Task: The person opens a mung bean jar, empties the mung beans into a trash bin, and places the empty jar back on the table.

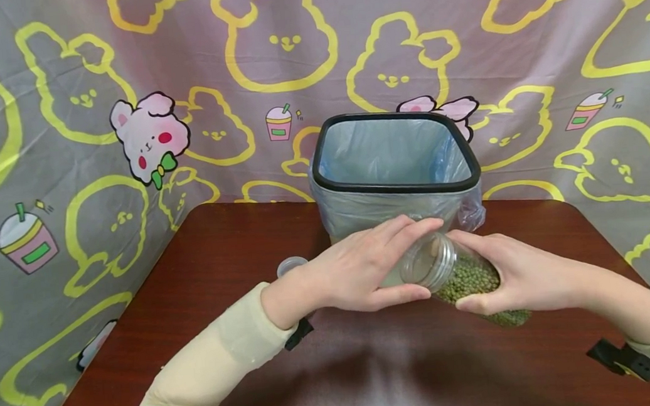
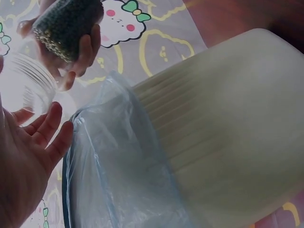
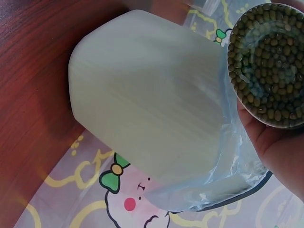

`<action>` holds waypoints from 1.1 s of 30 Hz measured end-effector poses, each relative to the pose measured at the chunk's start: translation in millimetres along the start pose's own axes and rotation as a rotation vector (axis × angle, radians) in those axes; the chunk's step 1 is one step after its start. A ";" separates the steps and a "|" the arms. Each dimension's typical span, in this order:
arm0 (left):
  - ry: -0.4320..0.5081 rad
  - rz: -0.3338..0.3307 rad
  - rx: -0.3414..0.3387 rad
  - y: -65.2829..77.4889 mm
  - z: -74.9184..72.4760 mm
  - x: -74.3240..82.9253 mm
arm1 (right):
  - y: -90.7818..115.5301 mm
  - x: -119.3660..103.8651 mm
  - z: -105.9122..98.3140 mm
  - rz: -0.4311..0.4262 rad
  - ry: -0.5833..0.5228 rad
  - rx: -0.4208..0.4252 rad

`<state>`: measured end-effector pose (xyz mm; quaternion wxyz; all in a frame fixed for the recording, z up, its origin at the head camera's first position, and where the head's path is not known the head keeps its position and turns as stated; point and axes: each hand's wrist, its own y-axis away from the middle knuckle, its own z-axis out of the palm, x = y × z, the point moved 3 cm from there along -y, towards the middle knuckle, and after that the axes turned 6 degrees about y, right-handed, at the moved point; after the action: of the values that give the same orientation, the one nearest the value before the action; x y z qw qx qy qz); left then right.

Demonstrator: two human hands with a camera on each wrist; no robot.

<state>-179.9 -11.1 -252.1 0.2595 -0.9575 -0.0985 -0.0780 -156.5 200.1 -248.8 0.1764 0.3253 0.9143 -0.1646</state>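
My right hand [image 1: 525,274] grips a clear jar of green mung beans [image 1: 469,279]. The jar is tilted, its ridged neck pointing left and the beans lying toward its base. Above the table, my left hand [image 1: 358,267] reaches to the neck, fingers extended on the far side and thumb on the near side. In the left wrist view, the fingers [image 2: 47,126] of that hand spread beside the clear neck [image 2: 35,88]; whether they touch it, I cannot tell. The jar's round base [image 3: 268,66] faces the right wrist camera, with beans showing through.
A bin [image 1: 397,188] with a black rim and a bluish plastic liner stands behind the hands. A small clear round object [image 1: 291,265] lies left of it, partly hidden by my left wrist. Patterned cloth [image 1: 208,66] surrounds the brown table [image 1: 236,234].
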 end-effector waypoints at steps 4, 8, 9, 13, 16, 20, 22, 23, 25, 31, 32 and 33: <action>-0.021 0.024 0.008 -0.4 2.2 -1.7 | -0.6 -0.9 2.1 -0.009 -0.025 -0.022; -0.004 0.035 0.011 -1.2 6.6 -2.1 | -0.8 -0.6 4.1 -0.002 -0.040 -0.036; -0.002 0.040 0.013 -1.2 7.7 -1.9 | -0.6 -0.5 4.4 0.002 -0.042 -0.038; 0.003 0.055 0.028 -1.5 10.5 -1.1 | -0.2 -0.3 4.7 0.018 -0.018 -0.032; 0.008 0.046 0.039 -1.7 10.8 -1.4 | -0.4 -0.5 4.0 0.035 0.055 0.005; 0.037 -0.003 0.040 -2.1 10.9 -1.4 | -0.7 -0.8 3.5 0.059 0.131 0.050; 0.058 -0.039 0.037 -2.1 11.2 -0.8 | -0.5 -1.0 3.8 0.061 0.163 0.067; 0.068 -0.055 0.039 -2.2 11.2 -0.3 | -0.4 -1.0 3.9 0.060 0.185 0.079; 0.086 -0.093 0.047 -2.4 11.3 0.2 | -0.5 -0.6 3.8 0.061 0.218 0.098; 0.112 -0.177 0.059 -1.5 10.3 -1.9 | -2.1 1.2 2.2 0.056 0.212 0.105; 0.112 -0.181 0.056 -1.0 10.0 -2.4 | -2.3 1.1 1.8 0.054 0.214 0.103; 0.111 -0.184 0.051 -0.5 9.6 -2.7 | -2.4 0.9 1.4 0.053 0.217 0.103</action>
<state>-181.7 -6.1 -260.6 0.2808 -0.9317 -0.1732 -0.1519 -158.5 198.2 -250.0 0.0636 0.3739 0.9095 -0.1702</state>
